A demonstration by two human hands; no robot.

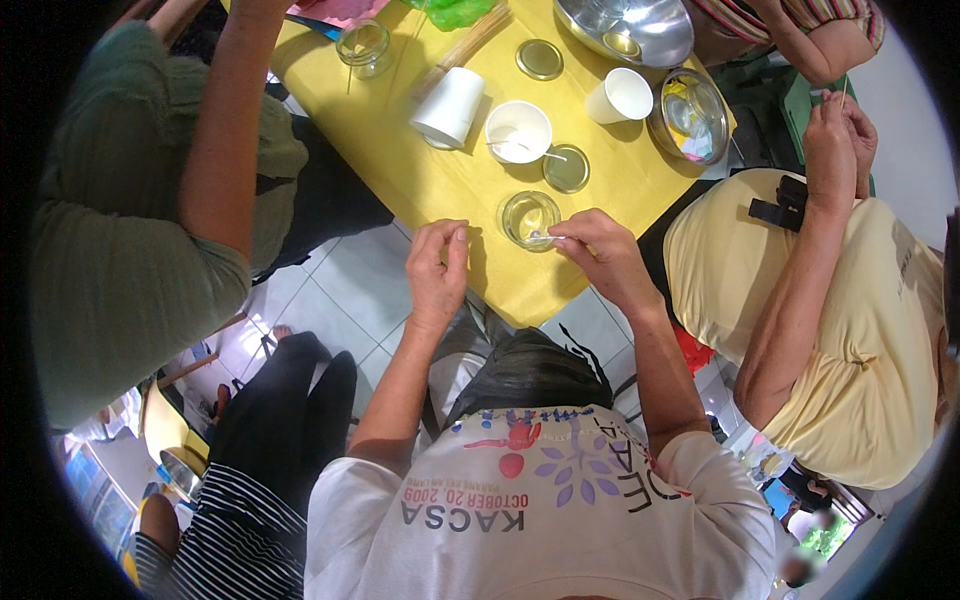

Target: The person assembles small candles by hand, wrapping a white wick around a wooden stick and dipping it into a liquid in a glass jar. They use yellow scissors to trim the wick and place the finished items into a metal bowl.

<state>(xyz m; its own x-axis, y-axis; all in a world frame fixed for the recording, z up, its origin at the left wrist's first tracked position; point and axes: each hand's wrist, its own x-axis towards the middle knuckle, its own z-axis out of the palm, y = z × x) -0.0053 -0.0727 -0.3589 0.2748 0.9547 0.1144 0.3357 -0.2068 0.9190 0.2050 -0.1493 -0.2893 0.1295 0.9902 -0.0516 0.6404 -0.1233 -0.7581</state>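
Observation:
My right hand (603, 255) is closed, pinching a thin white wick-like piece (548, 237) over the near rim of a small glass jar (515, 228). The jar stands uncovered near the table corner, and its inside looks yellowish. To the jar's left, by the table edge, my left hand (437, 265) has its thumb against its fingers, and nothing shows in it. Beyond the jar lies a round metallic lid (566, 168). Next to that lid stands a white cup (518, 120) with thin white pieces in and across it.
The yellow-covered table (400, 180) also bears a tipped white cup (447, 107), an upright one (620, 96), a second lid (539, 59), another glass jar (364, 48) and metal bowls (690, 115). People stand close at left and right; one at right holds a thin stick (844, 92).

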